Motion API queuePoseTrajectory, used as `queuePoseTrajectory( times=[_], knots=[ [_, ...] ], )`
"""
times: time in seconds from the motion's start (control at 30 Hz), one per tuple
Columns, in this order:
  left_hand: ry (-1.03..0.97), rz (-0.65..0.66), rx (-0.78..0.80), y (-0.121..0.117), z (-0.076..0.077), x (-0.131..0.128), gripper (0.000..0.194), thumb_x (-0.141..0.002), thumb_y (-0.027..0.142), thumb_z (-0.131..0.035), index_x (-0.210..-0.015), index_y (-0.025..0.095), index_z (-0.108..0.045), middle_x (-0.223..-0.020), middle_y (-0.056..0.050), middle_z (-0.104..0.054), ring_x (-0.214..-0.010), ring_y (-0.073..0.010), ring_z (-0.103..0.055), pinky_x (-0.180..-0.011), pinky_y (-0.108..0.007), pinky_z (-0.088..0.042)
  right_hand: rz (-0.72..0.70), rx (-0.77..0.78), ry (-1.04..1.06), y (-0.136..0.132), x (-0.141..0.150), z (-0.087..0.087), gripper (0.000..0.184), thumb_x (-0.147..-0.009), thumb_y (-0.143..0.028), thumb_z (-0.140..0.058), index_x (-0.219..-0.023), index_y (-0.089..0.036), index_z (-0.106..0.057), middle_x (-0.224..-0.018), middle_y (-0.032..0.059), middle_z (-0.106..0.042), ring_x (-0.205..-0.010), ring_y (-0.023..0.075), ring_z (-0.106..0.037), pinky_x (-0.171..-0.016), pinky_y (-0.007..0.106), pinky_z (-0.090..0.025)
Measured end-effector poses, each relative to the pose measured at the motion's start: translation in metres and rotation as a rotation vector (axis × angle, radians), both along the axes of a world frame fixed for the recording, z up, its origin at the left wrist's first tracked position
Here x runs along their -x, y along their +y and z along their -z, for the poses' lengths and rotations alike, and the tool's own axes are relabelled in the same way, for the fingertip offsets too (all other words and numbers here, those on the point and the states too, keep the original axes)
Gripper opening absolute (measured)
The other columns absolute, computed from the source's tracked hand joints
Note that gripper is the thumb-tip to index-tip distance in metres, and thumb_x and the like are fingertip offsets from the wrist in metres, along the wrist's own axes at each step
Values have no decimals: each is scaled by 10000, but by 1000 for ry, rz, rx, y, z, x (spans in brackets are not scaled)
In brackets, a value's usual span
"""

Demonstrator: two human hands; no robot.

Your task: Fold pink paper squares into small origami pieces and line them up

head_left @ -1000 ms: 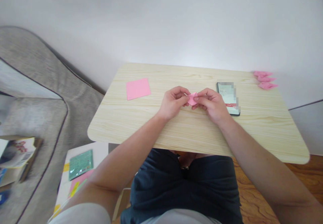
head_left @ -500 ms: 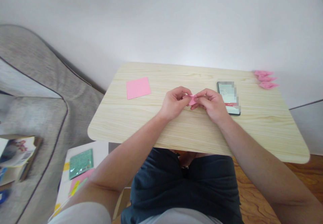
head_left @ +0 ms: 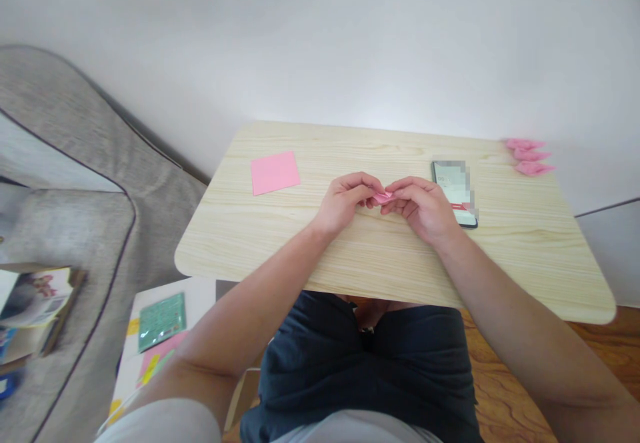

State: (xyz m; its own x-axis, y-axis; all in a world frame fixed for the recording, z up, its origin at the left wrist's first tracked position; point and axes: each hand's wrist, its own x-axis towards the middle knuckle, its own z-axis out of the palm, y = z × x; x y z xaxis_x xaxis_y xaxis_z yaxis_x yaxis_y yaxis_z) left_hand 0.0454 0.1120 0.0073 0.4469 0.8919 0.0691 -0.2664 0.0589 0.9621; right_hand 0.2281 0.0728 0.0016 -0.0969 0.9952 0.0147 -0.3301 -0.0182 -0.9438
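Observation:
A small piece of folded pink paper (head_left: 384,198) is held between both hands, over the middle of the wooden table (head_left: 310,256). My left hand (head_left: 345,203) pinches its left end, and my right hand (head_left: 419,204) grips the right end with thumb and fingers. Fingertips cover part of the paper, so its full shape is hidden. Left of the hands lies a flat pink sheet or stack of paper (head_left: 275,173). Close beyond my right hand rests a phone (head_left: 456,196) with its screen lit and partly blurred.
Several folded pink paper pieces (head_left: 533,167) sit in a row at the table's far right corner. A green packet (head_left: 162,322) lies on a lower white surface at left. Beside it stands a grey sofa (head_left: 65,230) with an opened box (head_left: 37,303) on it.
The folded paper has been turned or flattened between the fingers and now looks narrower. Both hands stay in nearly the same place; the view has shifted very slightly.

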Motion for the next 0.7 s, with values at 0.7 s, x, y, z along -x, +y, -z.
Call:
queuePoseTrajectory(
  times=[0.7],
  knots=[
    [105,-73,-74,-1,10,-1,307,-821,382,-827,-941,136,-686,-788,-48,-756,-729,-130,-702,-730,-269,-545,167,-124,-340,-3,0,0,340,-774,-405,-885,-1052,-261,-754,-825,7,-802,-718,185,-750,-761,348,-626]
  ],
)
